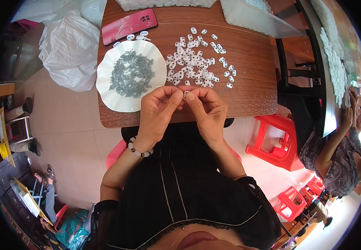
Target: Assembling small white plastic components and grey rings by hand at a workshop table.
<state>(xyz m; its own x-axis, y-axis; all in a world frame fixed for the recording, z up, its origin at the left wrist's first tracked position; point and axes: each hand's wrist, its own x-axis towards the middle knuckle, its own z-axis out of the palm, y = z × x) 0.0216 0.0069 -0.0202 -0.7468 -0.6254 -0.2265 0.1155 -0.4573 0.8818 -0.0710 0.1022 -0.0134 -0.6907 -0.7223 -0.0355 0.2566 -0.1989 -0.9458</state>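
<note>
My left hand (159, 109) and my right hand (207, 109) meet at the near edge of a brown wooden table (251, 71). Together their fingertips pinch one small white plastic piece (186, 94). Just beyond my fingers lies a loose scatter of several white plastic pieces (197, 62). To the left of it stands a white scalloped plate (109, 89) holding a heap of small grey metal parts (131, 74). A bead bracelet sits on my left wrist.
A pink phone (129, 25) lies at the table's far left, with a few white pieces beside it. White plastic bags (70, 46) sit on the floor at left. Red plastic stools (277, 139) stand at right, where another person (339, 154) sits at a neighbouring table.
</note>
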